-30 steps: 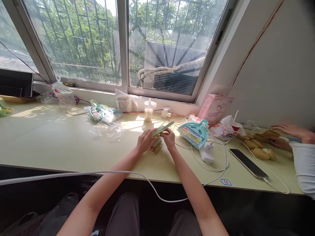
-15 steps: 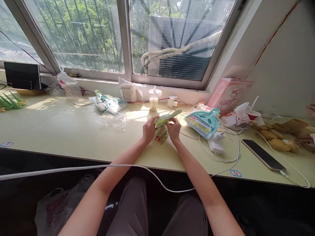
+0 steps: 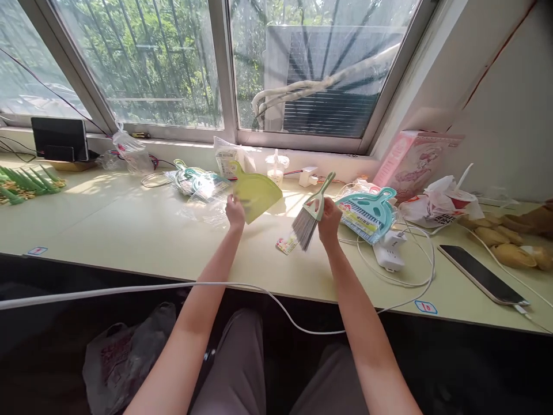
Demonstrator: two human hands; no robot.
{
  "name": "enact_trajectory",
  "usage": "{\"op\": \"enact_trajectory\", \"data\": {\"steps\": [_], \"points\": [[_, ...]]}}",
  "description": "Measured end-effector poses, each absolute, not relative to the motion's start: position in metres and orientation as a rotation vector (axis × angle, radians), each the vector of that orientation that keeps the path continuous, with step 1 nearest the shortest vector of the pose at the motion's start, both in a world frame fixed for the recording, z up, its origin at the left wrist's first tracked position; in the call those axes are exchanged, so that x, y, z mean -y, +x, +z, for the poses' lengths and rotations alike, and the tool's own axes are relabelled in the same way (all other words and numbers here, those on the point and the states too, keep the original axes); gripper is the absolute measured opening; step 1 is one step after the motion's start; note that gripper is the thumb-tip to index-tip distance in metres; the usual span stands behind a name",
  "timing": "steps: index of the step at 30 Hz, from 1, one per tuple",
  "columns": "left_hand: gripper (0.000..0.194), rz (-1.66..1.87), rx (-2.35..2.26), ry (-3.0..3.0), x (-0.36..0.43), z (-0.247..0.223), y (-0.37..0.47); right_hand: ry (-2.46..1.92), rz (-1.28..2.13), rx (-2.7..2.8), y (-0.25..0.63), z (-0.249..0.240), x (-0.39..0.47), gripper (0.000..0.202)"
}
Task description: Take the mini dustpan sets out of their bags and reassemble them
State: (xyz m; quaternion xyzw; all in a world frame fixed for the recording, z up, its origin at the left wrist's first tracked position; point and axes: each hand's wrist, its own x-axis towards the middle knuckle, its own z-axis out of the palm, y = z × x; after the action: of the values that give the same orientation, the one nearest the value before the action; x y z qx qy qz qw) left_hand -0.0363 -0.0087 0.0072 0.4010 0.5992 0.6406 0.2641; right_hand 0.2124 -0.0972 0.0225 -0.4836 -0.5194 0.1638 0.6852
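My left hand (image 3: pixel 235 211) is closed on the edge of a yellow-green dustpan (image 3: pixel 258 195), held up over the table with its handle pointing up and left. To its right, my right hand (image 3: pixel 329 222) grips a small pale green brush (image 3: pixel 311 213) near its head. The brush's grey bristles point down and left, its handle up. A small printed card (image 3: pixel 286 245) lies on the table between my hands, just left of the bristle tips. Beside my right hand, a wrapped teal dustpan set (image 3: pixel 367 212) rests on the table.
A drink cup (image 3: pixel 275 167) stands behind the dustpan. More wrapped sets (image 3: pixel 194 180) lie at the back left. On the right are a power strip (image 3: pixel 389 255), a phone (image 3: pixel 481 274) and a pink box (image 3: pixel 415 161). A white cable (image 3: pixel 298 327) hangs across the front.
The dustpan and brush, earlier together between my hands, are now apart. My left hand has moved left with the dustpan, my right hand right with the brush. The view has shifted slightly.
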Motion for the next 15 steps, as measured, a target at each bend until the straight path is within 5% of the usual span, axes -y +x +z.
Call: {"op": "enact_trajectory", "data": {"steps": [4,10,15], "points": [[0.012,1.261,-1.641,1.234,-0.003,-0.008,-0.043,-1.393,0.057,1.332,0.231,0.019,0.098,0.022],[0.007,1.211,-1.696,1.561,0.005,-0.015,-0.033,-1.722,-0.187,1.580,0.233,0.007,0.094,0.027],[0.030,0.757,-1.882,2.037,0.014,-0.015,-0.026,-2.001,-0.146,1.826,0.231,0.000,0.088,0.029]]}}
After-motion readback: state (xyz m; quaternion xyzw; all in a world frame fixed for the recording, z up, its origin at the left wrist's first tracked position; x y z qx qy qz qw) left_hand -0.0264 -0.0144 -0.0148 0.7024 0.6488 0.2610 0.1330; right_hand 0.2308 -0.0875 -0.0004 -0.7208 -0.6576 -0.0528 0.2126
